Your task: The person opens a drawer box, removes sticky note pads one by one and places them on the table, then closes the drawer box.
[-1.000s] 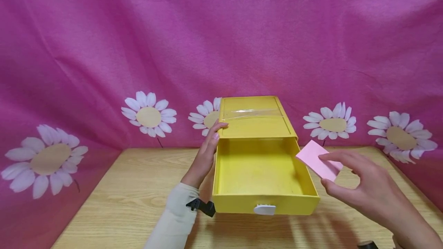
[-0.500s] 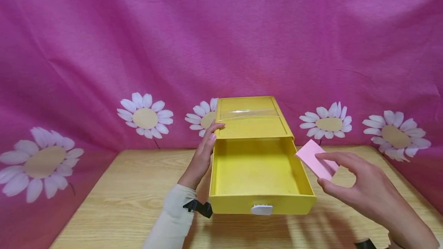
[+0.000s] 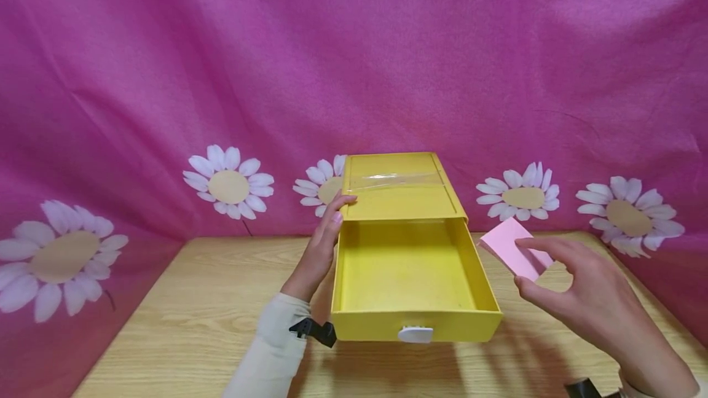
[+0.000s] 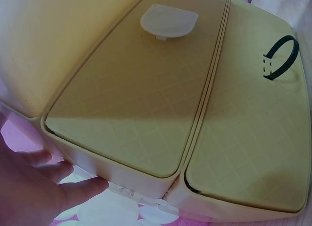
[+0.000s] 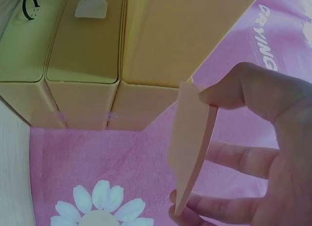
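A yellow drawer unit [image 3: 402, 201] stands on the table with its top drawer [image 3: 417, 327] pulled out toward me. Inside, the drawer's bare yellow floor shows. My left hand [image 3: 321, 253] rests against the unit's left side, fingertips at the top edge; in the left wrist view its fingers [image 4: 85, 189] lie nearly straight along the side wall. To the right of the drawer, my right hand [image 3: 583, 290] pinches a pink sticky note pad [image 3: 515, 247] between thumb and fingers. The right wrist view shows the pad [image 5: 192, 133] edge-on, slightly bent.
Below the pulled-out drawer are two closed drawers, one with a white handle [image 4: 168, 21], one with a black loop handle [image 4: 287, 58]. Clear tape [image 3: 395, 181] crosses the unit's top. A wooden table [image 3: 210, 318] lies underneath, and a magenta cloth [image 3: 354, 54] with daisies hangs behind.
The pad in my right hand has moved slightly right, away from the drawer's side, and its near-left corner now shows parted sheets. My left hand stays on the unit. The head view has shifted a little.
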Available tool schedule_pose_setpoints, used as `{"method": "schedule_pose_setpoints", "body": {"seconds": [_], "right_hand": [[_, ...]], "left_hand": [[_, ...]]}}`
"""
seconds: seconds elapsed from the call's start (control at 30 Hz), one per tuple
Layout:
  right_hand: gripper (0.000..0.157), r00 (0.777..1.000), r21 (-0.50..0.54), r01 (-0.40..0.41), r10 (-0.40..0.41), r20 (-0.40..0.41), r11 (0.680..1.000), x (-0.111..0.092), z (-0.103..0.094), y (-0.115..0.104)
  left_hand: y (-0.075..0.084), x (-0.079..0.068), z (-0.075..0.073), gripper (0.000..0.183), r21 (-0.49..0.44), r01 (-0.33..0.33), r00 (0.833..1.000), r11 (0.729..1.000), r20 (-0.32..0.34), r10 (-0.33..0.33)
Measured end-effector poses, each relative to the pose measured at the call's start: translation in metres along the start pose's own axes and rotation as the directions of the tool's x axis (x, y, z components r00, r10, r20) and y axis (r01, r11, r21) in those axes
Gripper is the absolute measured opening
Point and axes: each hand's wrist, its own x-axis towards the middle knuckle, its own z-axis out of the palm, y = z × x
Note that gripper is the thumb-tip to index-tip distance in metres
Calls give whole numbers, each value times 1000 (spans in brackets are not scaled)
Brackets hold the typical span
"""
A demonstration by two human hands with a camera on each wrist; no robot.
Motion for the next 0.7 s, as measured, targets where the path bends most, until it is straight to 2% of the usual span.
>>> {"method": "schedule_pose_setpoints", "body": {"seconds": [0.2,0.47,0.7], "right_hand": [[48,997,-24,-63,64,37,998,1,0,5],[47,995,-50,-84,86,49,995,2,4,18],[49,990,-93,-113,119,70,989,4,7,29]], "left_hand": [[-2,0,-1,43,1,5,1000,1000,3,-5],[-3,0,0,42,-11,-4,1000,1000,2,4],[-1,0,0,42,-26,14,1000,1000,2,-14]]}}
